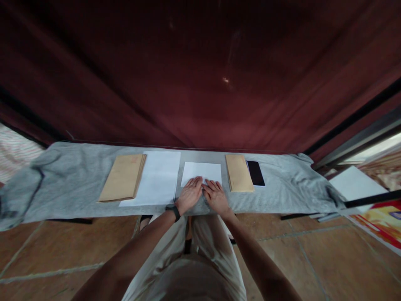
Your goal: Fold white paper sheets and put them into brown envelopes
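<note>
A folded white sheet of paper lay flat at the centre of the frame, on a grey cloth that covered the long tabletop. Both hands pressed down on the sheet's near edge. The left hand rested palm down with its fingers spread flat, its grip released and closed on nothing; a black wristband circled its wrist. The right hand lay just beside it, thumbs nearly touching, also flat and released, fingers pointing toward the top of the frame.

Just left of the sheet sat a larger stack of white paper, and overlapping that stack's left edge was a pile of brown envelopes. To the right of the sheet, a narrower pile of brown envelopes lay near it, with a dark smartphone just beside that pile, screen up.

A dark red curtain filled the upper frame. Terracotta floor tiles showed below the tabletop, and light trousers at the lower centre.
</note>
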The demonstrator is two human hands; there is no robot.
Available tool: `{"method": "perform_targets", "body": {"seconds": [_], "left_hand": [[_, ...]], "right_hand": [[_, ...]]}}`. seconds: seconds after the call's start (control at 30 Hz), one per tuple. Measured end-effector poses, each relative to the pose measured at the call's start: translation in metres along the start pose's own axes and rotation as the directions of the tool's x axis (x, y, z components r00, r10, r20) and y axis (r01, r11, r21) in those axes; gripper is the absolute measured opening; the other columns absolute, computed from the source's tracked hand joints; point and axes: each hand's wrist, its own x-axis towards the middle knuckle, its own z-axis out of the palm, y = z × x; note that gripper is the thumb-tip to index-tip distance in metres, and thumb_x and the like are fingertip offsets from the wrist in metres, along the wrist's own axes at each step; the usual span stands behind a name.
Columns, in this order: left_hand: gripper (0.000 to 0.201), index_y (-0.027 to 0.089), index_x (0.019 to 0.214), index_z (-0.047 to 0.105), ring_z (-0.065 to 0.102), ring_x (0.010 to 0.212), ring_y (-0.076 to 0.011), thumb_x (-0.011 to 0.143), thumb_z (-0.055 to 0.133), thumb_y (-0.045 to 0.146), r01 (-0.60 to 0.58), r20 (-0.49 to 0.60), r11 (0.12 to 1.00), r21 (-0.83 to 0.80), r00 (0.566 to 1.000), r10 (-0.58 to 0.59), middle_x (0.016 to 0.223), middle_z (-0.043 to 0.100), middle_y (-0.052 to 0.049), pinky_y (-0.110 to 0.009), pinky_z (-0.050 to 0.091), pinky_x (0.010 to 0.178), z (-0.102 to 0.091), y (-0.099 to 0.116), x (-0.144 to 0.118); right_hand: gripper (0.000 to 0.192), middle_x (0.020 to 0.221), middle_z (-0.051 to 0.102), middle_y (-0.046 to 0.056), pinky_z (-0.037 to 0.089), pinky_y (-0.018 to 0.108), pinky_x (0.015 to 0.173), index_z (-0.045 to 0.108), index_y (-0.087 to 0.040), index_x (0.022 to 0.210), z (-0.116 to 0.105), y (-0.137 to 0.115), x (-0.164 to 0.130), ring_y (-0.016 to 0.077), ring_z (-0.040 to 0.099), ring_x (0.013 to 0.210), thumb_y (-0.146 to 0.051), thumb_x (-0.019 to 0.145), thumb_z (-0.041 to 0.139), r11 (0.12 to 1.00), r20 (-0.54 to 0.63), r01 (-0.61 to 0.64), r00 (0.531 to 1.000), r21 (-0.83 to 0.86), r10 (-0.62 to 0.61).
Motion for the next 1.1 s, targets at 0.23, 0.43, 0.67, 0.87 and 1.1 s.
{"method": "perform_targets", "body": {"seconds": [0.23, 0.43, 0.67, 0.87, 1.1], "left_hand": [[0.052, 0.014, 0.15, 0.048, 0.042, 0.148, -0.0233, 0.1, 0.034, 0.024, -0.022, 0.035, 1.0, 0.021, 0.999, 0.021, 0.156, 0.051, -0.013, -0.046, 0.027, 0.126, 0.007, -0.011, 0.031], [0.054, 0.013, 0.152, 0.046, 0.038, 0.151, -0.0252, 0.102, 0.033, 0.027, 0.047, 0.038, 0.998, 0.039, 0.998, -0.048, 0.16, 0.046, -0.014, -0.048, 0.024, 0.126, 0.015, -0.017, 0.052], [0.059, 0.016, 0.158, 0.038, 0.032, 0.154, -0.0279, 0.103, 0.034, 0.037, 0.078, 0.021, 0.996, 0.047, 0.997, -0.079, 0.162, 0.042, -0.013, -0.053, 0.02, 0.127, 0.025, -0.023, 0.068], [0.06, 0.013, 0.156, 0.041, 0.032, 0.154, -0.0297, 0.104, 0.033, 0.042, 0.088, 0.045, 0.996, 0.031, 0.995, -0.089, 0.162, 0.041, -0.015, -0.053, 0.022, 0.126, 0.023, -0.024, 0.074], [0.06, 0.013, 0.156, 0.042, 0.033, 0.153, -0.0301, 0.104, 0.033, 0.042, 0.075, 0.048, 0.997, 0.025, 0.996, -0.076, 0.163, 0.041, -0.015, -0.053, 0.023, 0.126, 0.02, -0.023, 0.073]], "right_hand": [[0.038, 0.151, 0.057, 0.005, 0.03, 0.047, 0.124, 0.067, -0.027, 0.134, 0.0, 0.004, -0.002, 0.0213, 0.051, 0.14, -0.022, 0.101, 0.05, 0.999, 0.014, 0.029, 0.999, 0.046, -0.03], [0.038, 0.149, 0.058, 0.005, 0.028, 0.047, 0.124, 0.068, -0.029, 0.132, -0.002, 0.003, -0.002, 0.0204, 0.051, 0.14, -0.02, 0.099, 0.051, 0.996, 0.01, 0.042, 0.999, 0.076, -0.043], [0.038, 0.149, 0.059, 0.004, 0.029, 0.047, 0.124, 0.069, -0.03, 0.131, -0.002, 0.003, -0.001, 0.0206, 0.051, 0.139, -0.02, 0.099, 0.052, 0.995, 0.008, 0.037, 0.999, 0.094, -0.038], [0.038, 0.15, 0.058, 0.003, 0.029, 0.046, 0.124, 0.068, -0.03, 0.132, -0.002, 0.003, -0.001, 0.0202, 0.051, 0.139, -0.022, 0.1, 0.05, 0.995, 0.014, 0.031, 0.999, 0.09, -0.032], [0.037, 0.15, 0.058, 0.003, 0.03, 0.045, 0.124, 0.069, -0.03, 0.132, -0.004, 0.003, -0.002, 0.0198, 0.052, 0.139, -0.023, 0.1, 0.05, 0.996, 0.003, 0.033, 0.999, 0.084, -0.033]]}}
